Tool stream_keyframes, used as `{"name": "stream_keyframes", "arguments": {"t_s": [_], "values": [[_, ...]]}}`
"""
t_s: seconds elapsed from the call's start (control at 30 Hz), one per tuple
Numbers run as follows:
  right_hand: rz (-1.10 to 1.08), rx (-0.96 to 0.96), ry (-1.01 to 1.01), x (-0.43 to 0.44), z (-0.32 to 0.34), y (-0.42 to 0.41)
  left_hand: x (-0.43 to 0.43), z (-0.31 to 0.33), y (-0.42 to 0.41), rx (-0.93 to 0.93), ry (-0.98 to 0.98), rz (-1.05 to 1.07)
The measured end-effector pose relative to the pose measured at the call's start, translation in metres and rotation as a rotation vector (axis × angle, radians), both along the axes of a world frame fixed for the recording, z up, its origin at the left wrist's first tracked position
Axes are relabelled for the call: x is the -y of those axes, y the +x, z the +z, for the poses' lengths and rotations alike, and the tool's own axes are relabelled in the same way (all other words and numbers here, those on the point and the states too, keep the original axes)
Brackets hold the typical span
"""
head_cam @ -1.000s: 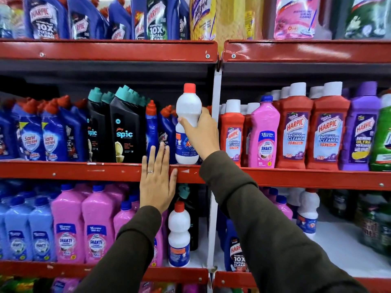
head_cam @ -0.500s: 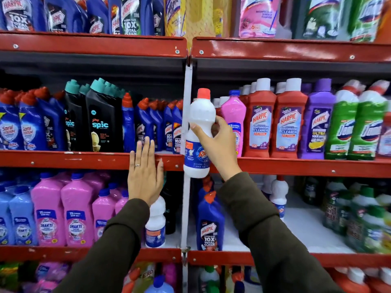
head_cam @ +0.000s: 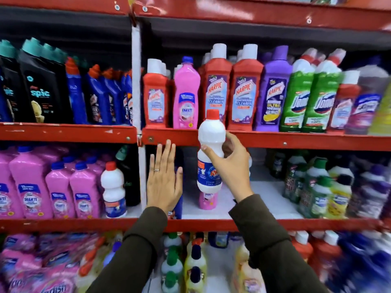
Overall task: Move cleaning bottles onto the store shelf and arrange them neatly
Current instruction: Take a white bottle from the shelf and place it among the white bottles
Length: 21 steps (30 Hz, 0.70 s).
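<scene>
— Where is the white bottle [head_cam: 210, 153] with the red cap right now?

— In the air, upright, in front of the red edge of the middle shelf [head_cam: 296, 141]. The right hand [head_cam: 229, 166] has its grip clenched around the bottle's waist, thumb at the front, fingers curled behind. Its base hangs above the white floor of the shelf below [head_cam: 264, 199], with a small pink bottle [head_cam: 207, 201] standing just behind and beneath it.

— And the left hand [head_cam: 164, 180]?

— Flat and released, fingers straight and pointing up, a ring on one finger. It is raised in front of the same bay, just right of the white upright post [head_cam: 136, 81], holding nothing.

— Anything similar nearby?

— A matching white bottle [head_cam: 113, 189] stands left of the post, beside the pink Shakti bottles [head_cam: 59, 193]. Red Harpic bottles [head_cam: 230, 89] line the middle shelf above.
</scene>
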State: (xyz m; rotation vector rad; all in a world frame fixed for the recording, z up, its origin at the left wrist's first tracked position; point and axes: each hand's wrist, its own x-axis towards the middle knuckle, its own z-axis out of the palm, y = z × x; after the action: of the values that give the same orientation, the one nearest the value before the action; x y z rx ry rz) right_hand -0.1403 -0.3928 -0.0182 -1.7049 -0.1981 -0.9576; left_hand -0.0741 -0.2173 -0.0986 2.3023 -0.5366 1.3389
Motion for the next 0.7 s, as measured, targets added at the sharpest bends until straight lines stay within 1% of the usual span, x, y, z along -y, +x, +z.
{"name": "stream_keyframes", "arguments": {"t_s": [0.2,0.3,0.47,0.5,0.57,0.7], "values": [[-0.045,-0.071,-0.015,0.057,-0.05,-0.004,0.052,-0.052,-0.003,-0.109,0.08,-0.056],[-0.077,-0.118,-0.039,0.071,-0.071,-0.004,0.054,-0.08,-0.003,-0.185,0.125,-0.056],[-0.117,-0.201,-0.019,0.094,-0.103,0.009,0.042,-0.115,0.003,-0.298,0.118,-0.001],[-0.119,-0.207,-0.006,0.098,-0.107,0.013,0.039,-0.118,0.003,-0.308,0.123,0.008],[-0.136,-0.294,0.032,0.168,-0.136,0.067,0.101,-0.149,0.045,-0.376,0.133,-0.026],[-0.172,-0.317,0.042,0.174,-0.143,0.085,0.091,-0.156,0.04,-0.367,0.157,0.044]]}}
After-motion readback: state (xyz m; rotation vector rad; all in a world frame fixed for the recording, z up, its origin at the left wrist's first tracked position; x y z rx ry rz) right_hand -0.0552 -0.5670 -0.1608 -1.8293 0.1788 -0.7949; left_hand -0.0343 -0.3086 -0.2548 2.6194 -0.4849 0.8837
